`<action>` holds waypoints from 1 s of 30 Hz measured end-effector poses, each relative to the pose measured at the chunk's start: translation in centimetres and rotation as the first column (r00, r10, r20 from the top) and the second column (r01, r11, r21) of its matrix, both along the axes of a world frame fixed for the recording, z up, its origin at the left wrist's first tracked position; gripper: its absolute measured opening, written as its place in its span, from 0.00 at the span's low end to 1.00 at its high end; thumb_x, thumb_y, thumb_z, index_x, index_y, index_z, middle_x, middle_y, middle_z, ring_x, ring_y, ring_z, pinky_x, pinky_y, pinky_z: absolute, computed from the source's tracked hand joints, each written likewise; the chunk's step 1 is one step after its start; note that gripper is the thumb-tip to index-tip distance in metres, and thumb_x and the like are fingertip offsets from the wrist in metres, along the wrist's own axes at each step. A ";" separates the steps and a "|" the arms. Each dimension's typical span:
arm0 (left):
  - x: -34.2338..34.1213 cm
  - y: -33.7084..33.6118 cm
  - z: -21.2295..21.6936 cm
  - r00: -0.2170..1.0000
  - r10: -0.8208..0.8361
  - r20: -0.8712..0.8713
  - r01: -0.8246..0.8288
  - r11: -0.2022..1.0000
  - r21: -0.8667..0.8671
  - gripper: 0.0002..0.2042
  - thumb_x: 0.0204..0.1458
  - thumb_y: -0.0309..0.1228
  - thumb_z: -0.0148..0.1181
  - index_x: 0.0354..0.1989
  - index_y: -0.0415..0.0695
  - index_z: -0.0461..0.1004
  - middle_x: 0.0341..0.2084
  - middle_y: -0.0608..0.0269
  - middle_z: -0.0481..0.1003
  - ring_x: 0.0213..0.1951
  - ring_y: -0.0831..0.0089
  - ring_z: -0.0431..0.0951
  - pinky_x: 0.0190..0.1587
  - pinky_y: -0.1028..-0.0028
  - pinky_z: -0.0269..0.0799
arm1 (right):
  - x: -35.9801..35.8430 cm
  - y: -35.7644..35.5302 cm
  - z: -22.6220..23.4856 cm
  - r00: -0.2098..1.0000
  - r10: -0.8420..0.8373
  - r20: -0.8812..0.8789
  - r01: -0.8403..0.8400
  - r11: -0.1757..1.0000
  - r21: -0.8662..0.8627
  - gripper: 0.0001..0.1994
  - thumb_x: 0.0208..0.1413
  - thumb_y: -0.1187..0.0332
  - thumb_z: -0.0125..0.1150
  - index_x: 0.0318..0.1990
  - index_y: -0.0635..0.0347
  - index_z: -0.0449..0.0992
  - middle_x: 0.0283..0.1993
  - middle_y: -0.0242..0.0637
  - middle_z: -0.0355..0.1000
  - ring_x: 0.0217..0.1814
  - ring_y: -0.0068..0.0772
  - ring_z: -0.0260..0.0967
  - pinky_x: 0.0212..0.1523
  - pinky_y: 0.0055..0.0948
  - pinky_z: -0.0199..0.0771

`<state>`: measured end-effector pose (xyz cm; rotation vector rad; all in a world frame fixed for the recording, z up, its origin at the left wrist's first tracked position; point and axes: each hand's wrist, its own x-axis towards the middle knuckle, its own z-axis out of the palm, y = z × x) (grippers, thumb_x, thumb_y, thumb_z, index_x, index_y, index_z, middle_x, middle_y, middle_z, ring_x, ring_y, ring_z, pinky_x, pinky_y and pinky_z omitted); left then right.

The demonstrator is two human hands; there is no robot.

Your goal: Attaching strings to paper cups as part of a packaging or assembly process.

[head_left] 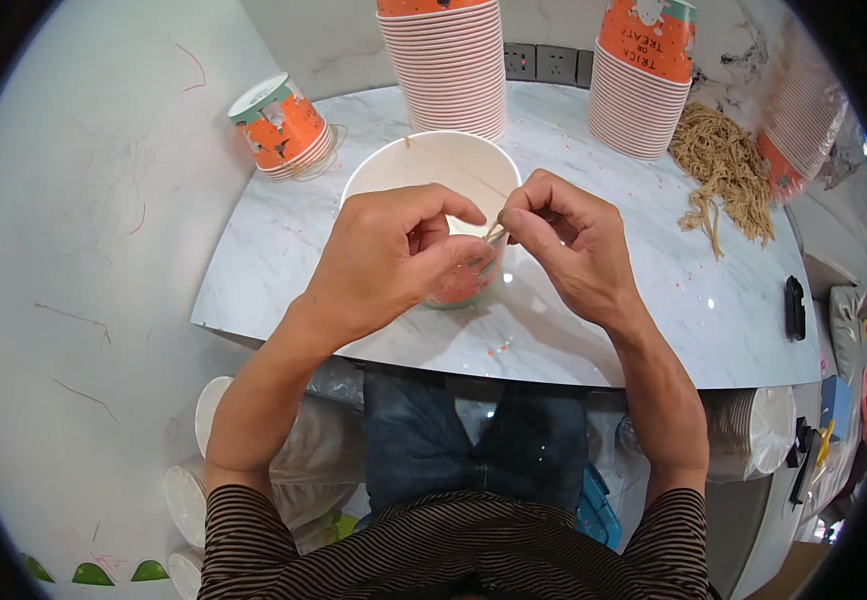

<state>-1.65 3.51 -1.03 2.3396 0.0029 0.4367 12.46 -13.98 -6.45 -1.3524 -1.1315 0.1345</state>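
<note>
A paper bucket [383,175], white inside with an orange and green printed outside, stands on the table before me. A thin beige cord [453,166] runs from its far left rim across its mouth toward the right side. My right hand [575,245] is closed, thumb and index finger pinching the cord beside the near right rim. With its thumb outside and index finger bent over the mouth, my left hand [388,250] grips the bucket's near rim. The left thumb tip lies close to the cord's pinched end. Both hands partly hide the near rim.
Two tall stacks of paper buckets, one central [443,75] and one right [638,105], stand at the back. A shorter stack [281,125] leans at left. Tangled beige cords [728,170] lie at right, near a black object [794,308]. White tubs [188,505] sit below the table.
</note>
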 end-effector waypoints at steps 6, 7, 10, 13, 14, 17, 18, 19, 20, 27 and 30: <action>0.4 -0.5 0.2 1.000 0.013 -0.011 -0.013 1.000 0.022 0.07 0.55 0.26 0.71 0.39 0.37 0.84 0.26 0.67 0.82 0.27 0.85 0.75 0.32 0.81 0.71 | 0.7 -0.8 0.3 0.976 0.122 -0.181 -0.117 0.992 0.039 0.07 0.70 0.71 0.60 0.46 0.66 0.80 0.39 0.30 0.78 0.40 0.19 0.75 0.44 0.23 0.76; 0.6 -0.7 0.3 0.999 0.014 -0.045 -0.013 1.000 0.025 0.07 0.55 0.26 0.71 0.39 0.37 0.84 0.27 0.67 0.82 0.28 0.84 0.76 0.33 0.80 0.72 | 0.9 -0.9 0.2 0.967 0.159 -0.197 -0.145 0.986 0.086 0.07 0.71 0.71 0.59 0.48 0.66 0.79 0.40 0.32 0.78 0.41 0.21 0.76 0.44 0.23 0.77; 0.5 -0.1 -0.1 0.999 -0.016 0.047 0.016 1.000 0.006 0.07 0.54 0.26 0.71 0.39 0.37 0.84 0.29 0.67 0.82 0.30 0.82 0.76 0.35 0.78 0.72 | 0.6 -0.4 0.4 0.956 0.210 -0.203 -0.184 0.973 0.138 0.09 0.71 0.72 0.59 0.51 0.67 0.77 0.41 0.33 0.77 0.42 0.23 0.79 0.45 0.24 0.79; 0.9 -1.2 0.2 0.987 -0.046 0.156 0.047 0.999 -0.003 0.06 0.54 0.26 0.70 0.38 0.37 0.84 0.30 0.67 0.82 0.32 0.80 0.77 0.37 0.76 0.72 | 0.5 -0.7 0.5 0.952 0.219 -0.215 -0.186 0.968 0.166 0.10 0.70 0.72 0.60 0.52 0.68 0.75 0.42 0.34 0.77 0.43 0.24 0.79 0.45 0.24 0.79; 0.9 -1.4 0.2 0.987 -0.044 0.157 0.045 0.999 -0.001 0.06 0.54 0.26 0.70 0.38 0.37 0.84 0.30 0.67 0.82 0.32 0.80 0.77 0.37 0.76 0.72 | 0.4 -0.8 0.6 0.949 0.220 -0.225 -0.183 0.968 0.174 0.10 0.69 0.72 0.61 0.52 0.68 0.75 0.42 0.34 0.77 0.43 0.23 0.79 0.46 0.24 0.80; 0.9 -1.5 0.2 0.994 -0.055 0.097 0.061 0.996 -0.063 0.07 0.54 0.25 0.69 0.39 0.38 0.85 0.30 0.67 0.80 0.33 0.79 0.76 0.37 0.75 0.72 | 0.5 -0.8 0.5 0.938 0.251 -0.240 -0.207 0.959 0.191 0.10 0.67 0.73 0.63 0.51 0.68 0.75 0.43 0.33 0.76 0.43 0.23 0.78 0.47 0.24 0.80; 0.9 -1.6 0.5 0.996 -0.047 0.073 0.051 0.997 -0.051 0.06 0.54 0.25 0.69 0.38 0.38 0.84 0.30 0.67 0.80 0.32 0.78 0.76 0.36 0.75 0.71 | 0.4 -0.9 0.6 0.938 0.253 -0.238 -0.210 0.959 0.191 0.10 0.67 0.73 0.63 0.51 0.68 0.75 0.43 0.33 0.76 0.43 0.23 0.78 0.47 0.24 0.80; 0.8 -1.7 0.6 0.998 -0.039 0.048 0.041 0.998 -0.039 0.05 0.54 0.25 0.69 0.37 0.38 0.84 0.30 0.67 0.80 0.32 0.78 0.76 0.36 0.74 0.71 | 0.3 -1.1 0.6 0.946 0.227 -0.232 -0.189 0.966 0.176 0.09 0.67 0.74 0.64 0.51 0.68 0.76 0.43 0.33 0.76 0.43 0.22 0.78 0.47 0.24 0.80; 0.7 -1.7 0.7 0.998 -0.037 0.050 0.039 0.999 -0.037 0.05 0.54 0.25 0.69 0.37 0.38 0.84 0.30 0.67 0.80 0.32 0.78 0.76 0.36 0.74 0.71 | 0.3 -1.1 0.7 0.953 0.201 -0.225 -0.167 0.973 0.162 0.09 0.66 0.75 0.64 0.50 0.68 0.76 0.43 0.34 0.76 0.44 0.22 0.78 0.48 0.24 0.81; -1.2 -1.1 0.6 0.983 -0.076 0.168 0.054 0.990 0.133 0.04 0.53 0.23 0.69 0.35 0.39 0.80 0.34 0.61 0.81 0.34 0.69 0.80 0.37 0.71 0.74 | 3.2 -1.7 0.0 0.983 0.052 -0.175 0.007 0.946 0.323 0.07 0.67 0.76 0.63 0.49 0.69 0.77 0.44 0.34 0.77 0.43 0.23 0.77 0.48 0.24 0.81; -1.5 0.5 -0.5 0.967 -0.106 0.232 0.025 0.945 0.327 0.07 0.53 0.22 0.69 0.40 0.41 0.80 0.35 0.58 0.82 0.36 0.64 0.83 0.38 0.68 0.76 | 2.5 -1.6 0.5 0.986 0.026 -0.163 0.000 0.987 0.158 0.08 0.67 0.75 0.63 0.50 0.69 0.78 0.45 0.34 0.78 0.42 0.22 0.77 0.48 0.24 0.80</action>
